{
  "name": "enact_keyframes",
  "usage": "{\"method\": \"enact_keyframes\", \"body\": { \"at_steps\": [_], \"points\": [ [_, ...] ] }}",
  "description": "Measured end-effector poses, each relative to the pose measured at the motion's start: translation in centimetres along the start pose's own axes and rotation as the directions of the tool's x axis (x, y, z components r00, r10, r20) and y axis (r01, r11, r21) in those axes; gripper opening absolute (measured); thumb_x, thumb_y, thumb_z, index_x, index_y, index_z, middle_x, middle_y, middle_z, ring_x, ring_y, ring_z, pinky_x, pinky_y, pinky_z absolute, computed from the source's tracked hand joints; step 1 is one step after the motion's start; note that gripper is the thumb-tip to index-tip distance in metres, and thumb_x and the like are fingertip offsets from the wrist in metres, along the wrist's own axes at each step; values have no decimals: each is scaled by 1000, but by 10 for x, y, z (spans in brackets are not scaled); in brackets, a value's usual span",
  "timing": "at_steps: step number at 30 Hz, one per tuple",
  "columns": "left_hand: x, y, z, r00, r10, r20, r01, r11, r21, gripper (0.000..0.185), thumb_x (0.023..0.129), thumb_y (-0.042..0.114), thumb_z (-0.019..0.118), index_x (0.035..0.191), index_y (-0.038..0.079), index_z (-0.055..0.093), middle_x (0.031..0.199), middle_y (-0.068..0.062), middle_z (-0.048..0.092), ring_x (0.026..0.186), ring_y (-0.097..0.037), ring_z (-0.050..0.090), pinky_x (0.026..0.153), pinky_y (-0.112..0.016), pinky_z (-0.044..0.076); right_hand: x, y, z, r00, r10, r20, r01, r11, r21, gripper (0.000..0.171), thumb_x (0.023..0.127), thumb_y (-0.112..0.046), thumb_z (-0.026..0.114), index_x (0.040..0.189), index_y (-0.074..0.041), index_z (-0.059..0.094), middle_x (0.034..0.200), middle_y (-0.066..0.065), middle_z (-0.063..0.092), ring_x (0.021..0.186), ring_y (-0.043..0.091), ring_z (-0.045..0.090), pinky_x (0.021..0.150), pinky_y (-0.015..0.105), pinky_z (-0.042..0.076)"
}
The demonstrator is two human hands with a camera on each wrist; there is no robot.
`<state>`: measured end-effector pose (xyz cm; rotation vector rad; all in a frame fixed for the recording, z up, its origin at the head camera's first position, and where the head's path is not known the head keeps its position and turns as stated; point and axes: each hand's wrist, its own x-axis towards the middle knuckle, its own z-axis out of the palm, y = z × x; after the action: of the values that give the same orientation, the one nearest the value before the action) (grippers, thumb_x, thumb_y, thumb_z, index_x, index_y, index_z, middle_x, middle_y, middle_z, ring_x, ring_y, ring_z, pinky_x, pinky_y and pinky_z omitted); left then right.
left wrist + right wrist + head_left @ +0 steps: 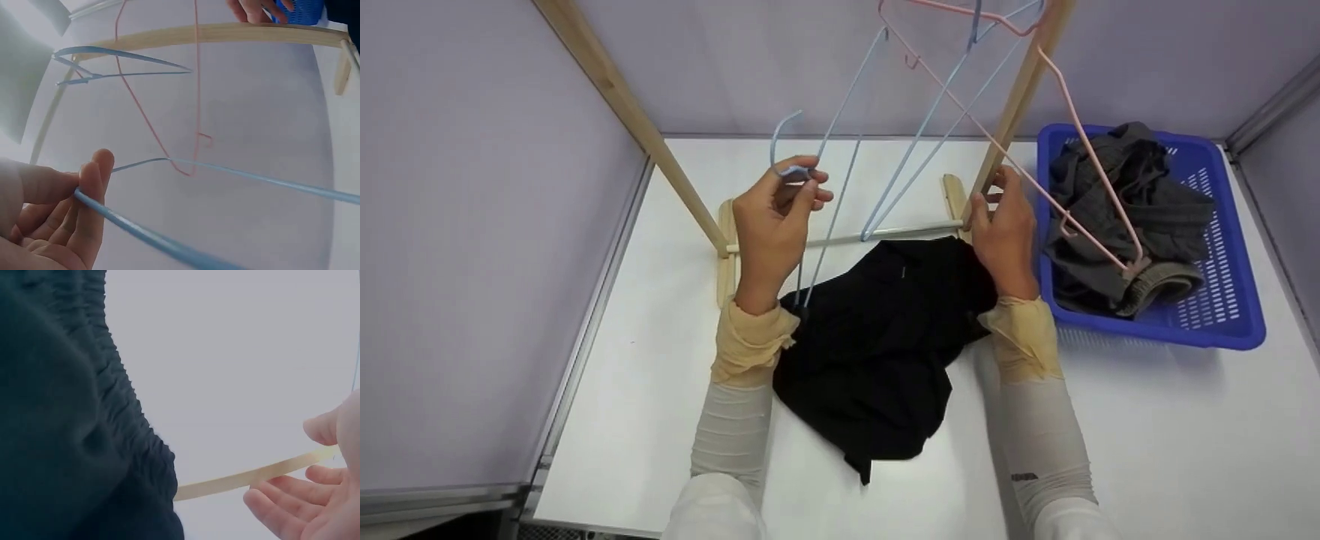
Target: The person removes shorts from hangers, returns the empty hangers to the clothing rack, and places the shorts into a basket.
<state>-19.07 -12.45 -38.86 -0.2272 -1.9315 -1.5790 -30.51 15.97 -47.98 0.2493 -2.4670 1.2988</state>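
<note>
In the head view my left hand (774, 225) pinches a light blue wire hanger (773, 142) just below its hook, between thumb and fingers. One end of that hanger reaches down to a black garment (877, 352), which lies crumpled on the table between my forearms; whether it is inside the cloth I cannot tell. My right hand (1006, 232) is beside the foot of the right wooden post (1020, 97), fingers loosely bent and apart. From the right wrist, that hand's fingers (281, 509) look spread, with a dark garment's gathered waistband (132, 410) close by.
Another blue hanger (918, 139) and pink hangers (1096, 150) hang from the wooden rack. A blue basket (1252, 300) with dark grey clothes (1155, 202) stands at the right. A thin white bar (840, 240) joins the rack's feet. Walls enclose the table.
</note>
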Motion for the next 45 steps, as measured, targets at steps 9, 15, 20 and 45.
{"method": "enact_keyframes", "body": {
  "at_steps": [9, 15, 20, 45],
  "points": [
    [45, 24, 27, 1000, 25, 16, -22, 989, -146, 33, 101, -3, 65, 132, -14, 66, 112, -30, 78, 85, -12, 81, 82, -31, 66, 5, 11, -10, 998, -29, -62, 25, 998, -64, 27, 104, -13, 65, 126, 3, 65, 127, 22, 74, 110, 39, 75, 95, 56, 56],
    [56, 25, 34, 1000, -2, -7, 1, 976, -219, 34, 101, -7, 63, 134, -16, 63, 116, -33, 75, 87, -10, 80, 86, -31, 65, 7, 12, -6, 999, -37, -37, 35, 998, -59, 27, 106, -15, 62, 127, 3, 64, 130, 22, 74, 112, 39, 75, 96, 56, 56],
    [65, 27, 37, 1000, -19, -15, 15, 970, -241, 35, 101, -7, 62, 135, -16, 62, 116, -32, 74, 90, -12, 80, 90, -33, 65, 8, 10, -3, 998, -52, -30, 50, 997, -65, 29, 107, -14, 62, 131, 3, 64, 130, 22, 73, 112, 40, 74, 94, 54, 58],
    [103, 27, 39, 975, -52, 218, 90, 982, -168, 57, 102, -13, 43, 159, -6, 42, 161, -18, 54, 124, -29, 73, 103, -32, 61, 4, 7, 7, 998, -52, 43, 54, 997, -47, 40, 108, -16, 60, 145, -1, 57, 138, 22, 70, 112, 38, 74, 91, 53, 62]
  ]
}}
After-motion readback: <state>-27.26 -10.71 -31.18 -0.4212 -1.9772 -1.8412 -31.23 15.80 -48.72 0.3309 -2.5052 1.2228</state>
